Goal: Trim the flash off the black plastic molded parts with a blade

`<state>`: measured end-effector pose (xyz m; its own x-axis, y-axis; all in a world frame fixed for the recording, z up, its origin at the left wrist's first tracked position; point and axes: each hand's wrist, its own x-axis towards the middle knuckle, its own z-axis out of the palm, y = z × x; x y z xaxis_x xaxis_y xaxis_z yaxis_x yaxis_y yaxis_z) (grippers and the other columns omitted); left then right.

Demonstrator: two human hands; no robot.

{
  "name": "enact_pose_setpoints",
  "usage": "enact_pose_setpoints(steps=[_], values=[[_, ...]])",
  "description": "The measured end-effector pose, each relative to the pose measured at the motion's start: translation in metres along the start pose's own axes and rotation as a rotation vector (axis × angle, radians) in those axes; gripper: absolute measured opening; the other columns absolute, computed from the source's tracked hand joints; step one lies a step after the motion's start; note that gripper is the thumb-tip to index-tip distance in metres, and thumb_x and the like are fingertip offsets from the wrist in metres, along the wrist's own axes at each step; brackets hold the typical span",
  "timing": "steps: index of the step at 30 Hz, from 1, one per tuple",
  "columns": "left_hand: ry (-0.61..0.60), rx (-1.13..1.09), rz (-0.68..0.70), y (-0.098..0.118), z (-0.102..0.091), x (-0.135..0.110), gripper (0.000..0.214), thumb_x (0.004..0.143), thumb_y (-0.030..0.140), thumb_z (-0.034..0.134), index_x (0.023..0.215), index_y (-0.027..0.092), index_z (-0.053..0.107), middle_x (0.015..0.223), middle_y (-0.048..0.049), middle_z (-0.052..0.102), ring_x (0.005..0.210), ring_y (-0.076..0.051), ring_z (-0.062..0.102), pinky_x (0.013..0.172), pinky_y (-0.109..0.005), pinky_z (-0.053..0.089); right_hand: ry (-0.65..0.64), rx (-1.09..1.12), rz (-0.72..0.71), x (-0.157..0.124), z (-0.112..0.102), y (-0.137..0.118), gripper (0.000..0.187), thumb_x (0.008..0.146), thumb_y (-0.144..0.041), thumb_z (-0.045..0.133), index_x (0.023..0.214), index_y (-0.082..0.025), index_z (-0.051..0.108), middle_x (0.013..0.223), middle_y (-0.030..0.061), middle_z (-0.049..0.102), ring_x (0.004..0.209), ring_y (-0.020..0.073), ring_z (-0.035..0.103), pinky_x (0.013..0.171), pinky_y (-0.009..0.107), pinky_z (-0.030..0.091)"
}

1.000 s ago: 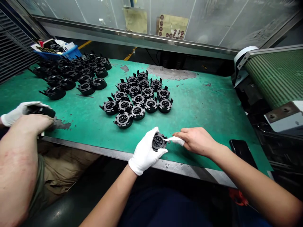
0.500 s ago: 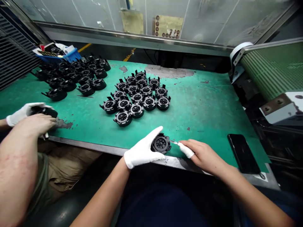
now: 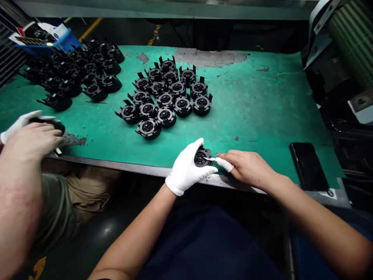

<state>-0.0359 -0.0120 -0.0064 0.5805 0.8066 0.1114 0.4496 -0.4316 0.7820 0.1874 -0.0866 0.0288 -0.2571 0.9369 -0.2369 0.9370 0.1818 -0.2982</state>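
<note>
My left hand (image 3: 188, 168), in a white glove, grips a round black plastic part (image 3: 203, 156) over the front edge of the green table (image 3: 256, 105). My bare right hand (image 3: 247, 167) is closed round a small white-wrapped blade tool (image 3: 223, 162), whose tip touches the face of the part. A cluster of several similar black parts (image 3: 166, 99) lies on the table just beyond my hands.
A second pile of black parts (image 3: 78, 74) and a blue bin (image 3: 43, 39) sit at the far left. A co-worker's gloved hand and bare hand (image 3: 32, 136) hold a part at the left edge. A black phone (image 3: 308, 165) lies right; a conveyor (image 3: 349, 42) stands beyond.
The view has tilted down and forward. My hands stay at the table edge; the tool tip has moved onto the part's face, and my left fingers wrap it more closely.
</note>
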Motion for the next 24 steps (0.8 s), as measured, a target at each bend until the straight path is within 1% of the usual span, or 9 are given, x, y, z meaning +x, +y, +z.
enact_pose_setpoints(steps=[4, 9, 12, 17, 21, 24], values=[[0.015, 0.008, -0.001, 0.002, 0.001, 0.000, 0.094, 0.069, 0.050, 0.085, 0.146, 0.018, 0.041, 0.144, -0.0135, 0.054, 0.133, -0.031, 0.054, 0.115, -0.045, 0.043, -0.002, -0.063, 0.025, -0.001, 0.001, -0.003, 0.049, 0.090, -0.019, 0.046, 0.137, -0.026, 0.058, 0.116, 0.0038, 0.070, 0.096, 0.0201, 0.067, 0.067, 0.027, 0.044], [0.021, 0.006, -0.016, 0.001, 0.003, 0.000, 0.094, 0.068, 0.056, 0.084, 0.144, 0.021, 0.042, 0.143, -0.0123, 0.055, 0.131, -0.032, 0.055, 0.114, -0.047, 0.045, -0.009, -0.148, 0.068, -0.003, 0.001, -0.009, 0.051, 0.091, -0.019, 0.046, 0.140, -0.027, 0.056, 0.114, 0.0040, 0.070, 0.089, 0.0204, 0.067, 0.060, 0.029, 0.041], [0.030, -0.002, -0.016, 0.001, 0.004, 0.000, 0.092, 0.069, 0.056, 0.083, 0.143, 0.021, 0.043, 0.141, -0.0122, 0.056, 0.130, -0.031, 0.056, 0.113, -0.046, 0.046, 0.000, -0.182, 0.086, -0.005, 0.000, -0.013, 0.052, 0.092, -0.020, 0.044, 0.142, -0.027, 0.055, 0.111, 0.0047, 0.070, 0.086, 0.0209, 0.067, 0.058, 0.031, 0.039], [0.043, -0.007, -0.009, -0.001, 0.005, 0.000, 0.090, 0.070, 0.057, 0.082, 0.143, 0.020, 0.043, 0.141, -0.0122, 0.056, 0.130, -0.031, 0.056, 0.113, -0.046, 0.045, -0.013, -0.174, 0.098, -0.004, 0.001, -0.015, 0.051, 0.092, -0.020, 0.044, 0.141, -0.027, 0.054, 0.110, 0.0048, 0.071, 0.085, 0.0203, 0.067, 0.058, 0.030, 0.037], [0.053, -0.012, 0.003, -0.002, 0.007, 0.000, 0.091, 0.070, 0.059, 0.081, 0.143, 0.020, 0.043, 0.140, -0.0125, 0.057, 0.129, -0.030, 0.057, 0.113, -0.045, 0.046, -0.015, -0.136, 0.101, -0.001, -0.002, -0.018, 0.047, 0.092, -0.020, 0.043, 0.135, -0.027, 0.059, 0.111, 0.0038, 0.071, 0.085, 0.0210, 0.068, 0.059, 0.031, 0.038], [0.062, -0.019, 0.023, -0.003, 0.008, -0.001, 0.092, 0.070, 0.057, 0.083, 0.144, 0.019, 0.042, 0.140, -0.0127, 0.056, 0.129, -0.029, 0.057, 0.113, -0.043, 0.045, -0.018, -0.115, 0.124, 0.001, -0.004, -0.023, 0.045, 0.091, -0.019, 0.043, 0.132, -0.027, 0.061, 0.111, 0.0037, 0.071, 0.086, 0.0217, 0.069, 0.059, 0.031, 0.037]])
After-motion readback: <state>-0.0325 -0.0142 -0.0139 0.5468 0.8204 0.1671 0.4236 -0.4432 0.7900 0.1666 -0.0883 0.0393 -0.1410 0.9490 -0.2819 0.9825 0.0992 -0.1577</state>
